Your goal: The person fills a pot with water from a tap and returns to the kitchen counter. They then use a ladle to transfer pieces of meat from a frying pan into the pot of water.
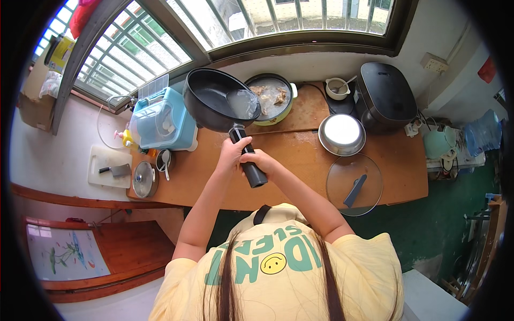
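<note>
Both my hands grip the long black handle of a deep black frying pan (210, 96), raised over the table and tilted to the right. My left hand (234, 152) wraps the handle near the pan. Just behind it, my right hand (259, 160) closes round the handle farther toward its end. Some cloudy liquid (244, 102) lies in the low right side of the pan. That side overlaps the left edge of a green pot (282, 115), which holds pale liquid and brown chunks of what looks like meat. Whether liquid is flowing between them I cannot tell.
Right of the pot are a small pot with a spoon (338, 89), a black cooker (390, 91), a steel bowl (342, 135) and a glass lid (369, 187). At left stand a blue dish box (182, 128), a lidded pot (144, 179), and a cutting board (104, 155) with a cleaver (121, 170).
</note>
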`<state>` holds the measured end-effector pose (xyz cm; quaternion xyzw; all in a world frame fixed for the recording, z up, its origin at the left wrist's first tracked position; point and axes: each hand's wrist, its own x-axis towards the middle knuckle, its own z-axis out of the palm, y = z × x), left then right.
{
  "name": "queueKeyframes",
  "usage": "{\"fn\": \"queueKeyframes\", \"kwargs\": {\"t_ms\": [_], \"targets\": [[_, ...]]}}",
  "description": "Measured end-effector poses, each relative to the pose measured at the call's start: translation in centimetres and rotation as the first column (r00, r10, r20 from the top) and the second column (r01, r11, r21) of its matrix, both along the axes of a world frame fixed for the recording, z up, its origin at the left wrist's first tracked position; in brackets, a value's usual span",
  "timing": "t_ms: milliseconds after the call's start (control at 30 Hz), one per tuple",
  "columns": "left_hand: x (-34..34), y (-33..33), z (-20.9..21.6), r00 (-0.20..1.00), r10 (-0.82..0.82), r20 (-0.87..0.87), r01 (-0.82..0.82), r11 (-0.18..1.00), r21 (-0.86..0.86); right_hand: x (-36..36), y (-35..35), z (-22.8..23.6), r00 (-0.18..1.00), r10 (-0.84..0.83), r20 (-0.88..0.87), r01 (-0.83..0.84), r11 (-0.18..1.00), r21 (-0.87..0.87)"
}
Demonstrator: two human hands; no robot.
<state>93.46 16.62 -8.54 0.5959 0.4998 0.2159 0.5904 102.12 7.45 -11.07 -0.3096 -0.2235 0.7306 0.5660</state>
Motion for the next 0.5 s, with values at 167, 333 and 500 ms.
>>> {"fn": "queueKeyframes", "kwargs": {"t_ms": [167,333,500], "targets": [[-0.14,0.02,-0.11,1.0,-0.002,0.002,0.002,1.0,0.001,-0.1,0.12,-0.3,1.0,0.0,0.004,0.0,1.0,0.012],[-0.02,-0.46,0.27,1.0,0.012,0.009,-0.012,1.0,-0.007,-0.11,-0.07,-0.21,1.0,-0.01,0.001,0.01,1.0,-0.001],[-0.1,0.02,-0.46,1.0,-0.022,-0.018,0.023,0.999,0.03,-0.24,-0.12,-0.56,1.0,-0.017,-0.026,0.017,1.0,0.002]]}}
